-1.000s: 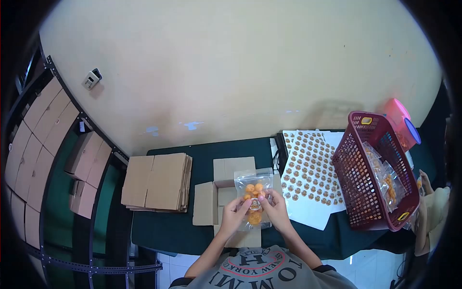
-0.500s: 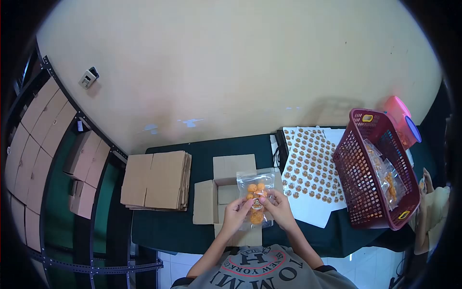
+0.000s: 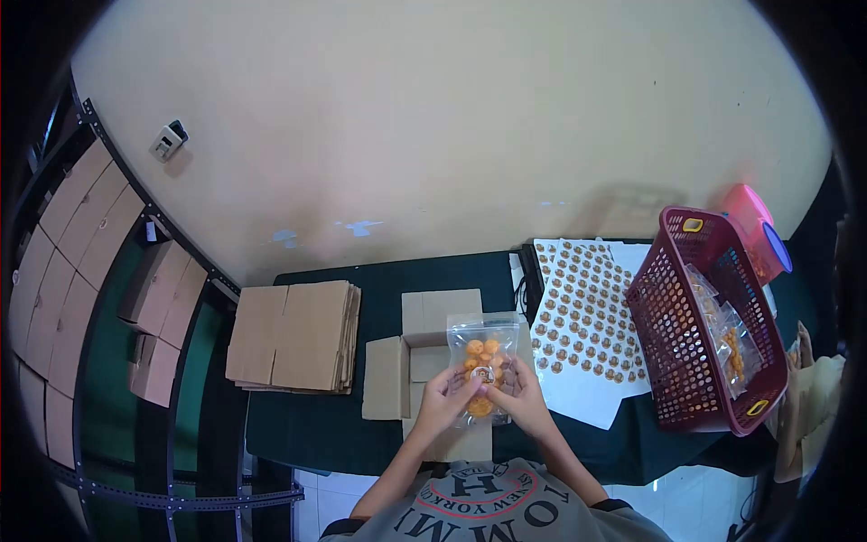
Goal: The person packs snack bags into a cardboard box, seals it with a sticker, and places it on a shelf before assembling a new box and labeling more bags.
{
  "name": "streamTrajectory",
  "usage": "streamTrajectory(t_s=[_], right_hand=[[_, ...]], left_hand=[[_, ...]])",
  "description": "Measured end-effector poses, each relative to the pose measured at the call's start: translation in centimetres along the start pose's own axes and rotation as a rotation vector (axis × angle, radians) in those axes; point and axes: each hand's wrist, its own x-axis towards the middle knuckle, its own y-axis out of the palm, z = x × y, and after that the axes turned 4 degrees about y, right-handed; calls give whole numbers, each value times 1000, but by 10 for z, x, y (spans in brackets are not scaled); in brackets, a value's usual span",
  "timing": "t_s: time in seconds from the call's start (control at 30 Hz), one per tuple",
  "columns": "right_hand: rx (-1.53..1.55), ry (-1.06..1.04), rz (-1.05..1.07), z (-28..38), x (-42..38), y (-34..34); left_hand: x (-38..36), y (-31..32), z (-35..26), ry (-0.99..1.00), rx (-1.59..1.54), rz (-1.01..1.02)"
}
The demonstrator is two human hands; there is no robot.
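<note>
A clear zip bag of round orange snacks (image 3: 489,347) is held upright between my two hands, above an open cardboard box (image 3: 383,379). My left hand (image 3: 442,404) grips the bag's left side, and my right hand (image 3: 527,405) grips its right side. Both thumbs meet on the front of the bag, at the lower edge of a small round sticker (image 3: 485,372). My other fingers are partly hidden behind the bag. The bag covers much of the box's right side.
Flattened cardboard boxes (image 3: 291,334) are stacked on the left. Right of the box lie sheets of round stickers (image 3: 587,312). A maroon basket (image 3: 673,361) holds bagged snacks (image 3: 733,352), with pink tubs (image 3: 746,212) behind. Another person's hand (image 3: 803,346) shows at far right. Shelved cartons (image 3: 68,289) stand left.
My thumbs have shifted slightly on the bag's front and now sit lower on the sticker, leaving more of it visible. The bag stays in both hands above the box.
</note>
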Motion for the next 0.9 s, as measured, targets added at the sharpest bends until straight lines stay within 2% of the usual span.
streamTrajectory(t_s=[0.07, 0.27, 0.73, 0.8, 0.9], right_hand=[[80, 2, -24, 1, 0, -3], [79, 77, 48, 6, 0, -17], [53, 11, 14, 1, -3, -14], [-26, -107, -117, -4, 0, -14], [-71, -169, -204, -1, 2, -10]], left_hand=[[-2, 1, -6, 15, 52, 141], [-1, -10, -3, -173, -51, 167], [-3, -1, 12, -50, 45, 141], [-3, 0, 12, -41, 95, 160], [-9, 7, 3, -24, 151, 200]])
